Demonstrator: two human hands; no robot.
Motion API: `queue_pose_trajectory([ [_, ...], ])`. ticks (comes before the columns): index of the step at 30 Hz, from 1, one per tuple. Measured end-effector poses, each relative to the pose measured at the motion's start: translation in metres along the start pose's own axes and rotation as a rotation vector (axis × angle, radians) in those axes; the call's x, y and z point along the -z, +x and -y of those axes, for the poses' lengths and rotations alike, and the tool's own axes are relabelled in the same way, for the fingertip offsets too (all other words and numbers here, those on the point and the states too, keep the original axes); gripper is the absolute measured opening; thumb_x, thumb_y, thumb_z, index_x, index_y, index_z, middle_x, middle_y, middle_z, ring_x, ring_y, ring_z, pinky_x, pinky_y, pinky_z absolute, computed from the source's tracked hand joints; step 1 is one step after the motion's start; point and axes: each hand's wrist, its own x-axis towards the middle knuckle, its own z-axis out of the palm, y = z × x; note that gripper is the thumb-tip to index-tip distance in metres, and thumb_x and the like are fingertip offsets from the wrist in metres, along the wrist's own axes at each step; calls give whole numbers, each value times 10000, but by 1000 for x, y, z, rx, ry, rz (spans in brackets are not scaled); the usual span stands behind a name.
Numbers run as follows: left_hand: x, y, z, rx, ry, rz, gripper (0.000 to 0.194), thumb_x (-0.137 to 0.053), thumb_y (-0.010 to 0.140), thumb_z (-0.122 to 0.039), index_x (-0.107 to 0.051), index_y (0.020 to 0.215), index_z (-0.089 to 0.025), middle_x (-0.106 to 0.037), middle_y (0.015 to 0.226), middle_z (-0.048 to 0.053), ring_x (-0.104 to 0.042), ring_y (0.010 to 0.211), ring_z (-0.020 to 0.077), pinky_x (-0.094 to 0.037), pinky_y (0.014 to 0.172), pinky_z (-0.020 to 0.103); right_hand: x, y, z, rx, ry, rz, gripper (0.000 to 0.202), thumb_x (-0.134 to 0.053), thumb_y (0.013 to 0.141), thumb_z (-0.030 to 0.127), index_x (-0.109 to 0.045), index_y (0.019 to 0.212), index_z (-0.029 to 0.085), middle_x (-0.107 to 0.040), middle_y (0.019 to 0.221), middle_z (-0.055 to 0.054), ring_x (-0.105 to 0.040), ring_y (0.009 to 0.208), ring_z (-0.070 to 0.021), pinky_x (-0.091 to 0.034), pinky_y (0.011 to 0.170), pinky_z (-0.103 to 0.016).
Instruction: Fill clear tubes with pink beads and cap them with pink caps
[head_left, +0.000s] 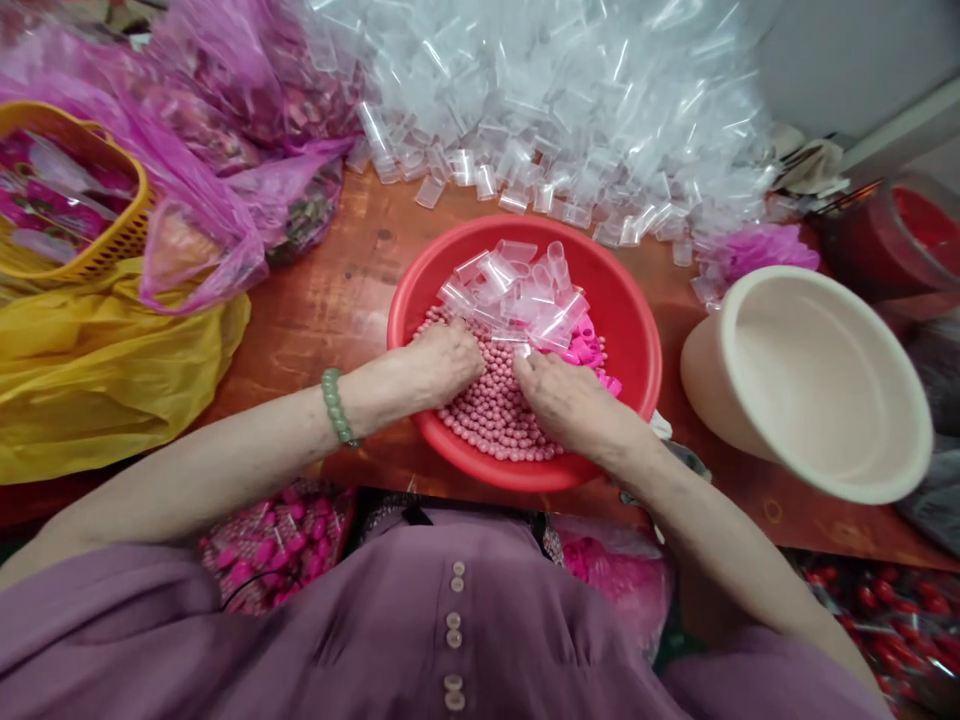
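Note:
A red basin (649,370) on the table holds pink beads (499,405), a heap of short clear plastic tubes (517,285) and bright pink plastic pieces (589,345). Over the left part of the beads is my left hand (448,362), its fingers curled down; what they grip is hidden. My right hand (566,402) reaches over the basin's right side with its fingers drawn together. At its fingertips, touching or very near, lies the edge of a clear tube. Whether that hand grips anything is too small to tell.
A large pile of clear tubes (540,110) covers the table's back. To the right stands a cream bucket (817,390). On the left are a yellow basket (112,240), a yellow bag (112,370) and pink plastic bags (225,190). A dark red container (892,240) sits far right.

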Motion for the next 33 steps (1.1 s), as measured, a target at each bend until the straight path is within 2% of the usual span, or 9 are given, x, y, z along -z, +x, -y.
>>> queue_pose_trajectory([
  [3, 14, 6, 0, 18, -21, 148, 285, -420, 879, -18, -701, 896, -61, -721, 921, 174, -660, 856, 231, -479, 743, 326, -8, -3, 0, 120, 123, 58, 337, -439, 800, -9, -528, 1104, 106, -645, 1094, -183, -613, 993, -258, -484, 845, -362],
  [5, 18, 8, 1, 47, -15, 142, 291, -411, 899, -47, -702, 905, -59, -710, 988, 201, -653, 931, 271, -471, 749, 351, -12, -3, -10, 171, 267, 81, 294, -515, 778, 36, -515, 1055, 136, -641, 1033, -136, -607, 902, -219, -485, 805, -330],
  [8, 15, 11, 1, 60, 6, 97, 298, -405, 909, -61, -703, 898, -66, -699, 1014, 217, -638, 1004, 328, -465, 785, 407, -21, -1, -23, 102, 466, 20, 182, -557, 793, 109, -494, 950, 178, -636, 946, -88, -589, 800, -189, -476, 723, -314],
  [11, 9, 16, -3, 2, -28, 136, 304, -411, 893, -29, -712, 878, -73, -718, 898, 183, -662, 926, 287, -471, 785, 380, -32, 3, -27, 26, 597, -71, 119, -546, 811, 144, -496, 911, 184, -629, 915, -77, -593, 801, -190, -473, 722, -315],
  [14, 10, 22, -10, -108, -156, 138, 346, -392, 901, -16, -726, 952, -90, -744, 961, 141, -670, 928, 223, -478, 859, 323, -37, 3, -28, 29, 588, -150, 205, -503, 796, 124, -503, 997, 160, -609, 928, -90, -587, 813, -202, -477, 738, -330],
  [17, 15, 27, -12, -132, -285, 157, 391, -389, 877, 10, -729, 1012, -127, -751, 1039, 85, -661, 935, 165, -467, 902, 261, -33, -2, -32, 81, 512, -203, 368, -480, 727, 74, -482, 1087, 147, -583, 996, -111, -582, 895, -230, -485, 799, -356],
  [23, 16, 41, -10, -184, -465, 383, 299, -558, 747, -30, -717, 986, -113, -713, 833, 66, -595, 697, 170, -435, 647, 270, -31, -8, -38, 94, 446, -210, 463, -540, 702, 67, -458, 1151, 142, -533, 1134, -166, -562, 1060, -299, -504, 889, -423],
  [30, 21, 38, -3, -268, -822, 274, 228, -603, 777, -106, -643, 997, -150, -673, 851, 27, -546, 678, 130, -402, 613, 231, -45, -16, -44, 58, 537, -260, 646, -615, 694, 89, -390, 1294, 175, -492, 1254, -154, -556, 1116, -294, -504, 952, -461],
  [33, 21, 29, 5, -252, -885, 174, 189, -630, 808, -189, -632, 992, -146, -674, 878, 36, -573, 736, 141, -418, 671, 240, -50, -16, -43, 23, 574, -261, 519, -640, 748, 142, -442, 1226, 181, -522, 1192, -130, -569, 1070, -278, -512, 935, -462],
])
